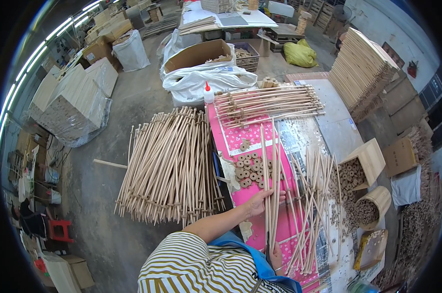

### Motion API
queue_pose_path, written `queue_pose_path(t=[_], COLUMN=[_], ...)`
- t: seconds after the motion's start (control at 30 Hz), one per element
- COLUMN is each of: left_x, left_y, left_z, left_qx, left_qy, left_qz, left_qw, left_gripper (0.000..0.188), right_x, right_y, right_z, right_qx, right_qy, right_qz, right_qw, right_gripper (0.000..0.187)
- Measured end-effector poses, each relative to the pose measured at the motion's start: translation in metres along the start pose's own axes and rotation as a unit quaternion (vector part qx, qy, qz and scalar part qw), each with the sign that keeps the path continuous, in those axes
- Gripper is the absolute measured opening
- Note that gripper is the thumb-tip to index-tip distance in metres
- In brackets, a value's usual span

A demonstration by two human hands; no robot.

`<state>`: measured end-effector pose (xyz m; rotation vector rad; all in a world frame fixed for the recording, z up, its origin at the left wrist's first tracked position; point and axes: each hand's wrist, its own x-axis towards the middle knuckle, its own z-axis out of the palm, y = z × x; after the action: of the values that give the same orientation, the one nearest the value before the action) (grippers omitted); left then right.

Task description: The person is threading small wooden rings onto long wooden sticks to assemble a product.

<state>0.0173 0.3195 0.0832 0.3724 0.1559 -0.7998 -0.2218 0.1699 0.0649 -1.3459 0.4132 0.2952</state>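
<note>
Several rods [268, 215] in left hand [256, 205] (printed carton [399, 155])

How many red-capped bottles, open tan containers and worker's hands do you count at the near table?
Bottle: 1
Containers: 3 (box, tub, tray)
Hands: 2 (left, right)
Total: 6

Sticks and discs overlap too much to count.
</note>
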Motion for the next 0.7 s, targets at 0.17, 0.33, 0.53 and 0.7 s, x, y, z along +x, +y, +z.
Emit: queue_pose_path(t=[0.17,0.33,0.53,0.7], left_x=[0.019,0.034,0.088,0.18], left_y=[-0.017,-0.045,-0.12,-0.179], left_z=[0.001,0.014,0.044,0.05], left_qx=[0.016,0.143,0.326,0.518], left_qy=[-0.041,-0.019,-0.025,-0.128], left_qz=[-0.041,-0.114,-0.269,-0.174], left_qw=[0.998,0.983,0.906,0.828], left_gripper=[0.044,0.045,0.045,0.035], right_x=[-0.012,-0.052,-0.149,-0.199], right_y=[0.002,-0.015,0.033,0.032], right_z=[-0.01,-0.024,-0.043,-0.035], right_qx=[-0.099,-0.136,-0.06,0.153], right_qy=[0.078,0.215,0.437,0.537], right_qz=[-0.027,0.032,-0.051,0.077], right_qw=[0.992,0.967,0.896,0.826], right_gripper=[0.027,0.033,0.028,0.027])
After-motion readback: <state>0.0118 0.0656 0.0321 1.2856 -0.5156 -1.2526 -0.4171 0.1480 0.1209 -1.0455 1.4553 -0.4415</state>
